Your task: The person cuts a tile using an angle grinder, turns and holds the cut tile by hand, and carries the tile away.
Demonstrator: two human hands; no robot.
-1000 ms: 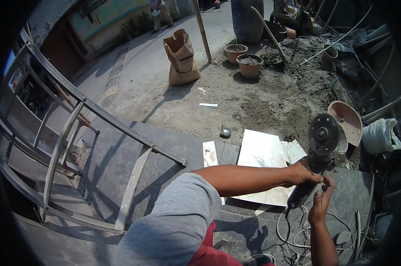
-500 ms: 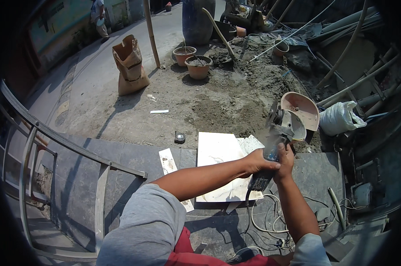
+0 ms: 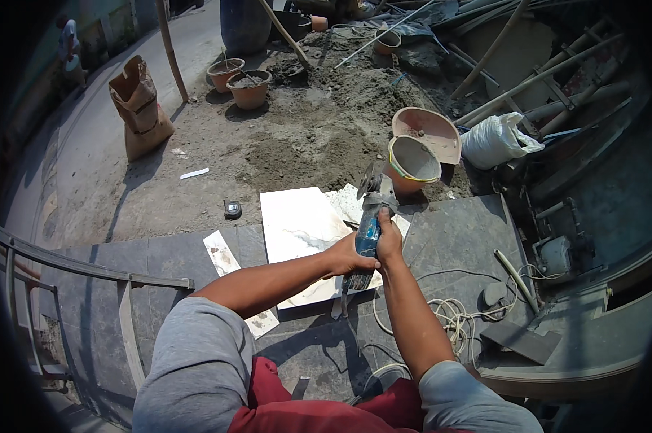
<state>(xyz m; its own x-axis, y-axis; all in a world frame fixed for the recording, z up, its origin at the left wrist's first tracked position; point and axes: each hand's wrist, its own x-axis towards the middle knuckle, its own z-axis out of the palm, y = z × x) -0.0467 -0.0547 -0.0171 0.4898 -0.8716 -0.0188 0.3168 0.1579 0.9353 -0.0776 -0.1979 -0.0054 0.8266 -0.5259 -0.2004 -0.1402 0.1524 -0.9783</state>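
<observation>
Head view: the left hand [image 3: 345,257] and right hand [image 3: 389,244] both grip a blue angle grinder [image 3: 368,234] — fingers [image 3: 371,263] closed round its body, the right hand nearer the disc [image 3: 366,180]. The tool is in front of the torso, above the right part of a white marbled tile [image 3: 297,224]; whether the disc touches anything, I cannot tell. The step in hand seems to be steadying the grinder — the next move calls for a firm two-handed hold.
</observation>
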